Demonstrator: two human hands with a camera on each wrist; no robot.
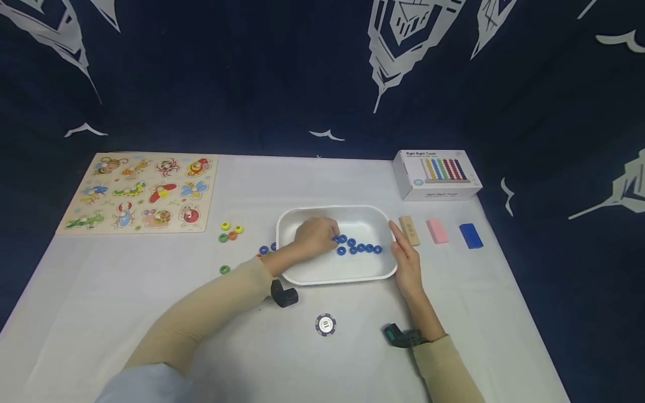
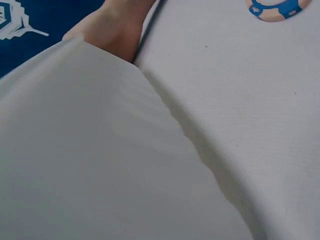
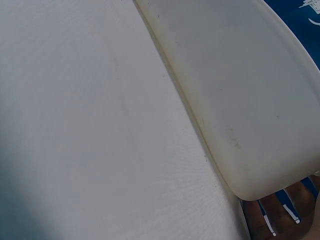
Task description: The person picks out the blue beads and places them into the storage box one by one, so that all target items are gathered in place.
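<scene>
My left hand (image 1: 316,235) reaches into the white tray (image 1: 322,274), its fingers curled down and pinching a blue ring bead (image 1: 336,239) at the fingertips. More blue beads (image 1: 361,248) lie in a loose row to its right on the tray floor. At the tray's right end, my right hand (image 1: 407,266) rests against the rim with fingers extended. The right wrist view has the tray's outer wall (image 3: 250,110), with straight fingers (image 3: 272,215) by its lower corner. A sleeve covers most of the left wrist view.
Yellow, green and orange beads (image 1: 232,235) lie left of the tray. An insect puzzle board (image 1: 136,193) is at back left, a white box (image 1: 437,176) at back right. Wooden (image 1: 409,230), pink (image 1: 437,230) and blue blocks (image 1: 471,236) sit right. A poker chip (image 1: 325,324) lies in front.
</scene>
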